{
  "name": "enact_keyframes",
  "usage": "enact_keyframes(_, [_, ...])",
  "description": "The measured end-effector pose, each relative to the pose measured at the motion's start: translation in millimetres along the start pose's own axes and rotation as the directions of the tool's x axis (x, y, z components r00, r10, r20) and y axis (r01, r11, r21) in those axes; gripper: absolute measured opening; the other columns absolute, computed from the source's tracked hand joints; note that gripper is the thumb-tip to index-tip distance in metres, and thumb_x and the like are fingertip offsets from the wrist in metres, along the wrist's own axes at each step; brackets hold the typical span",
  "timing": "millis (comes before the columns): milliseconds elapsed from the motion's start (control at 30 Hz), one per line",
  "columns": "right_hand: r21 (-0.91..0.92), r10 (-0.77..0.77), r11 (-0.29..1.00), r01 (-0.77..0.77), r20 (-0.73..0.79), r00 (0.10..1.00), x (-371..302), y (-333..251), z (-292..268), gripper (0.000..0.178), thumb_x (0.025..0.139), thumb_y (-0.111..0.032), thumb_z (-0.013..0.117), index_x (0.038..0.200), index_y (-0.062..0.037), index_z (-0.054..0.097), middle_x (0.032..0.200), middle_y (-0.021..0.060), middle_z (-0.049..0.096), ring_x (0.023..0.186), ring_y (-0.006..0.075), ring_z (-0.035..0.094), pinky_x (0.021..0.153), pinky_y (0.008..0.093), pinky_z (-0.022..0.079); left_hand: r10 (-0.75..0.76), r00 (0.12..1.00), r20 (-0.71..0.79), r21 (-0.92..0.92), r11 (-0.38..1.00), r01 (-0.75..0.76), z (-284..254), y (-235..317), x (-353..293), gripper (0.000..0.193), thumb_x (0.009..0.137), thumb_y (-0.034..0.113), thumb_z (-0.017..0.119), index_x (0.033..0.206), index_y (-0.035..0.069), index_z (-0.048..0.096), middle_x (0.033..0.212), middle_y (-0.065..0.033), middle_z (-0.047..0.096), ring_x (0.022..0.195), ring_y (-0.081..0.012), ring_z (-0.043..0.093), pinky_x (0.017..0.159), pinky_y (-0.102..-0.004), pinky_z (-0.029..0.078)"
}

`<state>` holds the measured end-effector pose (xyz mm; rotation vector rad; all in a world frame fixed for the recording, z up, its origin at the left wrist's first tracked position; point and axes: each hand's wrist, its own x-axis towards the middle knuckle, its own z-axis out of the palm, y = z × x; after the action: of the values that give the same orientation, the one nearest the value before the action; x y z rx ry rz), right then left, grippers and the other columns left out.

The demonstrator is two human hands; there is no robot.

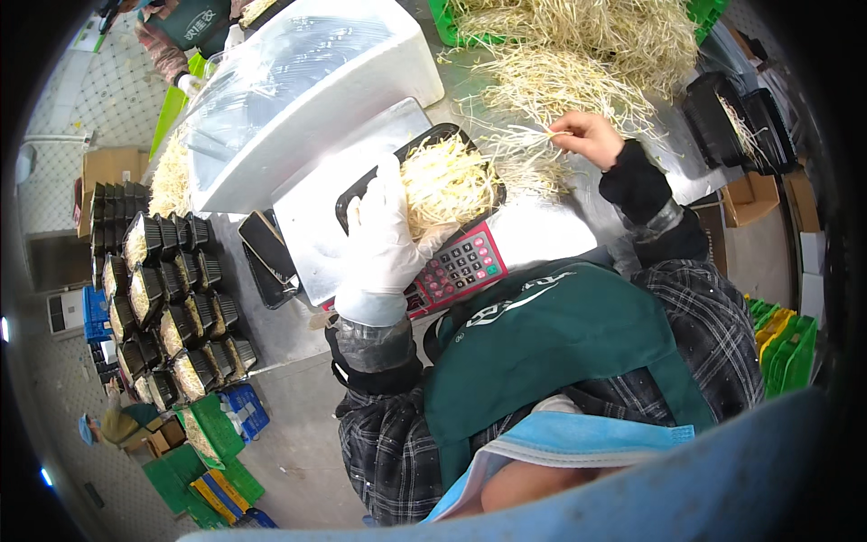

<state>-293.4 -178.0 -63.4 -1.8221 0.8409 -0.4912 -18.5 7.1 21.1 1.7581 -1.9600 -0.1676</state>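
White glove fabric covers the left hand, which lies against the near left side of a black tray heaped with pale sprouts. Its grip is wide, the thumb well apart from the fingers and touching the near edge of the heap; I cannot tell whether it clasps the tray. The tray sits over the pale plate of a scale, and a red keypad shows just on the near side.

The right hand is bare and near the tray's right side. Its grip is narrow, thumb and fingertips together on a few sprout strands that trail left toward the tray. More strands lie below it on the metal surface.

Beyond the right hand spreads a loose pile of sprouts, with a green crate full of them behind. Black trays stand at the far right. Left of the scale is a white box with clear film, and nearer, filled black packs rise in stacks. At the upper left, a co-worker's gloved hand shows near the box.
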Motion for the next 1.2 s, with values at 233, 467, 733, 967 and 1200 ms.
enact_keyframes(233, [-0.541,-0.086,0.834,0.110,0.069,0.994,-12.2,-23.3,17.3,0.064,0.070,-0.035,0.067,0.123,-0.0094,0.043,0.114,0.0157,0.051,0.105,0.0294,0.050,0.089,0.0364,0.040,0.013,0.990,-0.137,-0.156,0.987,-0.034,-17.2,-7.4,-29.4,0.099,0.053,0.026,0.080,0.130,-0.003,0.025,0.118,-0.0225,0.043,0.106,-0.0346,0.046,0.088,-0.0430,0.039])
enact_keyframes(467, [-0.358,-0.641,0.687,0.632,0.112,0.760,26.8,-93.7,92.7,0.092,0.062,-0.043,0.071,0.129,0.0005,0.027,0.131,0.0207,0.031,0.122,0.0343,0.030,0.101,0.0415,0.026,-0.018,0.997,-0.070,0.065,0.998,0.022,-5.6,-1.3,-12.8,0.100,0.052,0.032,0.079,0.129,-0.003,0.027,0.122,-0.0216,0.041,0.115,-0.0367,0.038,0.097,-0.0460,0.028])
enact_keyframes(733, [-0.565,-0.325,0.685,0.460,0.329,0.887,43.5,-131.5,131.1,0.062,0.070,-0.038,0.062,0.110,0.0064,0.045,0.099,0.0175,0.051,0.096,0.0304,0.048,0.084,0.0361,0.040,-0.049,0.996,0.079,0.066,0.997,0.043,3.7,-17.5,-1.8,0.090,0.055,0.037,0.075,0.126,-0.001,0.034,0.118,-0.0157,0.048,0.108,-0.0288,0.046,0.090,-0.0464,0.033])
enact_keyframes(967, [-0.593,-0.459,0.548,0.590,0.377,0.804,42.0,-143.8,88.1,0.076,0.073,-0.049,0.058,0.125,0.0003,0.035,0.124,0.0231,0.040,0.111,0.0357,0.041,0.094,0.0436,0.030,-0.054,0.996,0.065,0.101,0.994,0.047,0.2,-11.1,-0.9,0.092,0.061,0.043,0.069,0.129,-0.004,0.028,0.122,-0.0177,0.040,0.110,-0.0311,0.039,0.091,-0.0454,0.032])
enact_keyframes(1200, [-0.656,-0.454,0.648,0.387,0.075,0.888,235.7,-150.8,84.6,0.051,0.078,-0.033,0.056,0.114,0.0024,0.046,0.107,0.0216,0.054,0.100,0.0325,0.052,0.086,0.0368,0.041,-0.064,0.998,0.025,0.068,0.996,0.062,-6.8,-9.1,-2.1,0.095,0.064,0.052,0.063,0.127,-0.009,0.028,0.117,-0.0207,0.044,0.106,-0.0340,0.042,0.088,-0.0404,0.033])
